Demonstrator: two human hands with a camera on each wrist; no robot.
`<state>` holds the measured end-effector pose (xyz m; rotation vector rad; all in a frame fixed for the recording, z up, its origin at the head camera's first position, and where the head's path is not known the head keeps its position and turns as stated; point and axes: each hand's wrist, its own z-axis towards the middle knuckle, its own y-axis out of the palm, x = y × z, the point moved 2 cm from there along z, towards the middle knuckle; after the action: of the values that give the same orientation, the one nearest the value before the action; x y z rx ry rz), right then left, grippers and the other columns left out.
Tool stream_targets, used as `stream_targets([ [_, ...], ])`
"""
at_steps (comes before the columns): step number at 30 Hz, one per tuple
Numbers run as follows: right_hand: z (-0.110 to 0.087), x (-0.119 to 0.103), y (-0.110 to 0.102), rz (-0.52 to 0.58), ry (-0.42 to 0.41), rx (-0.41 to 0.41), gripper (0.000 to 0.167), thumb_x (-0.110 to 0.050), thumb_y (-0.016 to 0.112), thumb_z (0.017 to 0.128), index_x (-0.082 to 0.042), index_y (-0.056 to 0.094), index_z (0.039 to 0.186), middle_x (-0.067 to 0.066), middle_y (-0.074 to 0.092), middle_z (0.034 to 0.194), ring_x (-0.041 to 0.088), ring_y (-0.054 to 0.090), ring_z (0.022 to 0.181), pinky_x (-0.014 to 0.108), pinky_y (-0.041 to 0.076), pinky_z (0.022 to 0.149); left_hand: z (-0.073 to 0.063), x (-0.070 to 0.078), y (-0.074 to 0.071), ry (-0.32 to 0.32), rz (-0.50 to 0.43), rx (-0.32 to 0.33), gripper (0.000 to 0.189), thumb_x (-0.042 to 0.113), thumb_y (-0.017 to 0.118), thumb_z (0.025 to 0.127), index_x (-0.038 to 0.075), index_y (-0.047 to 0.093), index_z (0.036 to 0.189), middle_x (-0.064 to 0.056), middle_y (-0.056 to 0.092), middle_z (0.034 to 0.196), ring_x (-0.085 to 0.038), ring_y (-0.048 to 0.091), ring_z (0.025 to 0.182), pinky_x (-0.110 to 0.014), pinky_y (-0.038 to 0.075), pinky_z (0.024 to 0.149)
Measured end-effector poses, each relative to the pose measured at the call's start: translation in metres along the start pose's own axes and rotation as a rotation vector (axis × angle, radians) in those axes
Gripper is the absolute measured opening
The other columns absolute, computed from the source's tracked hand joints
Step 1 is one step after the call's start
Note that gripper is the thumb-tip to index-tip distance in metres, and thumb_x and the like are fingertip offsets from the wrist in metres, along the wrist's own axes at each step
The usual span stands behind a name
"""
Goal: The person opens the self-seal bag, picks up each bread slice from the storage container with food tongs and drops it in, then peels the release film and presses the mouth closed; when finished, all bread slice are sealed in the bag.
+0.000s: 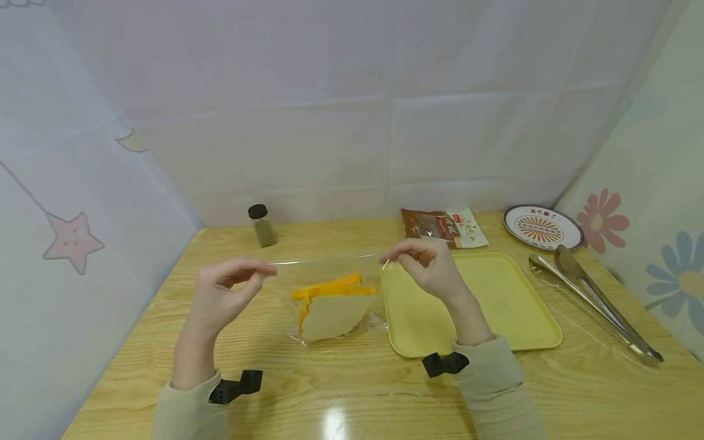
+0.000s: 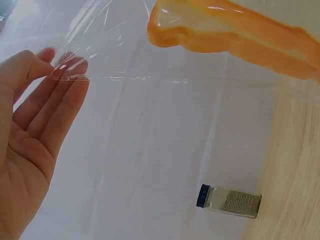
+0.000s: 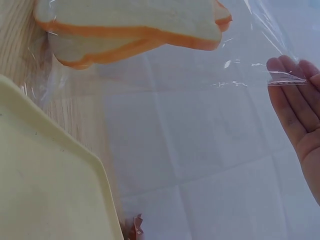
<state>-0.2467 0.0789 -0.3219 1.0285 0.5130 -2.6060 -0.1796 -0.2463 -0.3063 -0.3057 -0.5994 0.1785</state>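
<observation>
Stretched between both hands is a clear plastic bag [image 1: 330,266], its top edge running almost level in the head view. My left hand [image 1: 222,299] pinches one top corner between thumb and fingers. The opposite corner is pinched by my right hand [image 1: 434,272]. Inside the bag lie slices of bread [image 1: 338,311] with orange crusts, overlapping at an angle. In the right wrist view at least two bread slices [image 3: 135,27] show through the plastic. The left wrist view has the left fingertips [image 2: 75,67] on the bag's corner, with an orange crust [image 2: 225,40] beyond.
A yellow tray [image 1: 511,305] lies beneath and right of my right hand. Metal tongs [image 1: 594,299] rest at its right, below a patterned plate [image 1: 543,227]. Behind the tray is a brown-and-white food packet [image 1: 445,228]. A black-capped spice jar [image 1: 263,226] stands at the back left.
</observation>
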Motion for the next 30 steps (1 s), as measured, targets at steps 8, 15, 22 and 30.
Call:
stream_targets([
  [8,0.002,-0.001,0.009,-0.233,-0.048,0.105,0.008,0.009,0.068,0.080,0.002,0.070,0.082,0.015,0.070,0.077,0.012,0.067,0.074,0.023,0.057,0.077,0.003,0.003,0.002,0.093,0.146,0.033,0.024,-0.019,0.059,0.072,-0.003,0.071,0.084,-0.015,0.070,0.078,0.001,0.067,0.079,-0.012,0.055,0.074],
  [15,0.003,-0.004,0.013,-0.347,0.023,0.149,0.009,0.001,0.075,0.076,-0.004,0.068,0.080,0.008,0.071,0.077,0.011,0.066,0.074,0.023,0.057,0.077,0.007,0.003,0.006,0.073,0.290,0.089,0.026,-0.019,0.075,0.064,0.002,0.073,0.080,-0.011,0.071,0.074,0.005,0.065,0.074,-0.009,0.053,0.071],
  [22,0.004,-0.006,0.013,-0.345,0.116,0.142,0.007,-0.001,0.072,0.080,-0.003,0.067,0.084,0.009,0.071,0.080,0.017,0.067,0.077,0.023,0.056,0.075,0.006,0.003,0.007,-0.081,0.287,0.119,0.025,-0.016,0.075,0.067,0.000,0.069,0.085,-0.015,0.069,0.075,0.009,0.063,0.075,-0.009,0.054,0.069],
  [30,0.004,-0.007,0.013,-0.295,0.220,0.147,0.017,-0.001,0.071,0.081,0.001,0.059,0.093,0.015,0.071,0.083,0.019,0.069,0.075,0.019,0.052,0.066,0.005,0.002,0.005,-0.354,0.196,0.124,0.034,-0.006,0.072,0.078,0.005,0.068,0.109,0.009,0.071,0.083,0.002,0.067,0.075,-0.014,0.056,0.068],
])
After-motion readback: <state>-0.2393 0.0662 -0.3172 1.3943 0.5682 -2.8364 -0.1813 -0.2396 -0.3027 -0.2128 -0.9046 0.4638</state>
